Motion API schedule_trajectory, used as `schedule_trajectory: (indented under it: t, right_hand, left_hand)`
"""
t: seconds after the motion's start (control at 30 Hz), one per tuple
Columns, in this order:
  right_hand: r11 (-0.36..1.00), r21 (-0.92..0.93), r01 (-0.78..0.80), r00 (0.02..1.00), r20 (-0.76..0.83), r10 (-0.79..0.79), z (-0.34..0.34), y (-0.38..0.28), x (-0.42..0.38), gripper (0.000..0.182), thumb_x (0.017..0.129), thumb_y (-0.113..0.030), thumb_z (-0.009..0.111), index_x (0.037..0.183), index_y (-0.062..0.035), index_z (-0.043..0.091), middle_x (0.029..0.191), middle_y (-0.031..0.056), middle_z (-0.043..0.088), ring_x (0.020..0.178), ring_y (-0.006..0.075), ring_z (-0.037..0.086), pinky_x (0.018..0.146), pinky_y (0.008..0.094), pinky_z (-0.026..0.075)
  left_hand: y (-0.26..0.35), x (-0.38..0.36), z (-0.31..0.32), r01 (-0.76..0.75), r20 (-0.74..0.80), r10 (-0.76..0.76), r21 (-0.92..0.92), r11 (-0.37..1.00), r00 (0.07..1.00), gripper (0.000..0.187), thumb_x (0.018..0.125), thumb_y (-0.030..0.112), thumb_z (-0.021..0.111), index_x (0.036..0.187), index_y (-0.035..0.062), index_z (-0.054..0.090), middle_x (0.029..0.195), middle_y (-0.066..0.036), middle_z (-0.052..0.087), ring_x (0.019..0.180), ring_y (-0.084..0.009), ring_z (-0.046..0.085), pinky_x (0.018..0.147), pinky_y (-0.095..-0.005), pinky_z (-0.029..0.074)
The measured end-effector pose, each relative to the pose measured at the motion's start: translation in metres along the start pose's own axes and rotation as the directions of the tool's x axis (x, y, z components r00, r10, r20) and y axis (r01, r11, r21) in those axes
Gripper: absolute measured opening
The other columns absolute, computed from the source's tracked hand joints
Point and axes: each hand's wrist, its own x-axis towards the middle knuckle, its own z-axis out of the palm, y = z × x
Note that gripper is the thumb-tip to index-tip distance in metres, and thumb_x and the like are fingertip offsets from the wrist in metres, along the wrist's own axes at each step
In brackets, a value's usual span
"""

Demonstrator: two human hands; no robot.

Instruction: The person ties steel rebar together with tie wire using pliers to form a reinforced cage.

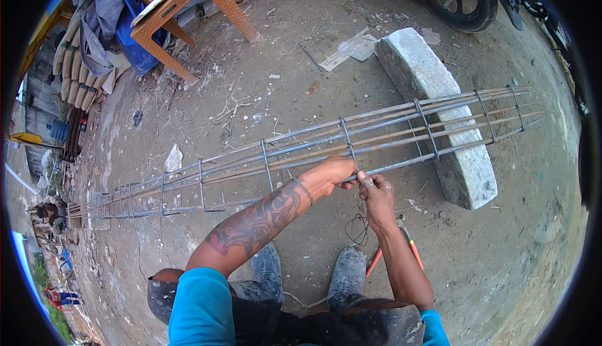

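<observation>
A long rebar cage (301,154) of steel bars and square stirrups runs across in front of me, rising to the right. My left hand (335,171) is closed round its near bar beside a stirrup (348,138). Just to the right, my right hand (378,200) pinches at the same joint, thumb and fingertips together; it seems to hold thin tie wire, mostly hidden by the fingers. Below it shows a loose loop of thin tie wire (357,230). Behind my right forearm lies a tool with red handles (374,262), its head hidden.
A concrete block (467,173) supports the cage's right end. At the far left end, a person (56,213) crouches by the bars. An orange plastic chair (153,35) stands at upper left, a motorbike wheel (470,4) at upper right. My boots (347,274) are below the cage.
</observation>
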Motion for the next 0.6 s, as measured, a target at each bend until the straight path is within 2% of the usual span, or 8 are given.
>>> schedule_trajectory:
  t: [0.07,0.13,0.2,0.27,0.3,0.37,0.57,0.6]
  right_hand:
    - [0.996,-0.070,-0.048,0.999,-0.005,0.048,-0.002,-0.004,-0.001,0.019,0.088,-0.019,0.068,0.087,-0.0020,0.059,0.068,-0.0013,0.051,0.057,0.0067,0.041,0.052,0.0222,0.032]
    - [0.975,-0.223,-0.019,0.999,-0.031,0.012,-0.003,-0.005,-0.001,0.021,0.088,-0.020,0.068,0.083,-0.0011,0.061,0.065,-0.0012,0.050,0.055,0.0063,0.041,0.049,0.0224,0.031]
    - [0.977,-0.212,-0.025,0.999,-0.040,0.017,-0.001,-0.007,-0.005,0.020,0.089,-0.019,0.067,0.084,-0.0001,0.062,0.066,-0.0008,0.050,0.056,0.0062,0.042,0.049,0.0224,0.032]
    - [0.980,-0.197,-0.028,0.999,-0.050,0.018,-0.001,-0.009,-0.008,0.020,0.090,-0.018,0.065,0.085,0.0009,0.063,0.066,-0.0004,0.051,0.057,0.0061,0.043,0.049,0.0224,0.033]
    - [0.976,-0.216,0.013,1.000,-0.020,-0.018,-0.003,-0.009,-0.010,0.020,0.091,-0.018,0.064,0.087,0.0021,0.064,0.065,-0.0003,0.052,0.055,0.0060,0.043,0.048,0.0225,0.033]
    - [0.971,-0.232,0.053,0.999,0.009,-0.052,-0.008,-0.006,-0.014,0.020,0.091,-0.017,0.063,0.088,0.0032,0.065,0.064,-0.0002,0.052,0.054,0.0059,0.044,0.047,0.0226,0.033]
    - [0.971,-0.226,0.082,0.995,0.081,-0.065,-0.022,0.014,0.004,0.017,0.092,-0.014,0.059,0.094,0.0016,0.065,0.065,-0.0004,0.053,0.056,0.0065,0.046,0.050,0.0230,0.036]
    - [0.951,-0.269,0.152,0.988,0.079,-0.135,-0.022,0.019,0.008,0.019,0.092,-0.016,0.060,0.095,0.0015,0.066,0.065,-0.0003,0.054,0.055,0.0067,0.046,0.050,0.0241,0.036]
  left_hand:
    - [-0.003,0.003,0.001,0.010,-0.070,-0.013,-0.046,0.999,0.997,0.013,0.084,0.011,0.057,0.077,0.0027,0.064,0.073,-0.005,0.062,0.058,-0.0104,0.056,0.046,-0.0253,0.046]
    - [-0.004,0.008,-0.001,0.036,-0.052,-0.038,-0.027,0.999,0.998,0.014,0.084,0.012,0.059,0.075,0.0022,0.064,0.070,-0.004,0.062,0.056,-0.0107,0.056,0.046,-0.0264,0.044]
    - [-0.005,0.010,-0.003,0.058,-0.044,-0.058,-0.005,0.998,0.997,0.016,0.083,0.012,0.061,0.072,0.0018,0.064,0.068,-0.004,0.062,0.054,-0.0110,0.055,0.045,-0.0275,0.043]
    - [-0.008,0.008,0.001,0.055,-0.179,-0.021,0.184,0.981,0.984,0.016,0.086,0.013,0.063,0.079,-0.0003,0.067,0.069,-0.005,0.063,0.058,-0.0114,0.057,0.051,-0.0265,0.042]
    - [-0.016,0.012,0.001,0.053,-0.179,-0.019,0.186,0.981,0.984,0.016,0.086,0.013,0.063,0.079,-0.0003,0.067,0.069,-0.005,0.063,0.058,-0.0114,0.057,0.051,-0.0265,0.042]
    - [-0.031,0.015,0.003,-0.171,-0.203,0.190,0.107,0.980,0.961,0.018,0.085,0.015,0.065,0.078,-0.0009,0.068,0.068,-0.006,0.064,0.061,-0.0115,0.057,0.054,-0.0267,0.043]
    - [-0.034,0.008,0.009,-0.171,-0.308,0.216,0.168,0.971,0.926,0.019,0.085,0.016,0.065,0.083,-0.0031,0.069,0.073,-0.008,0.067,0.065,-0.0120,0.060,0.058,-0.0269,0.046]
    - [-0.035,0.006,0.010,-0.172,-0.310,0.219,0.170,0.970,0.925,0.019,0.085,0.016,0.065,0.083,-0.0031,0.069,0.073,-0.008,0.067,0.065,-0.0120,0.060,0.058,-0.0269,0.046]
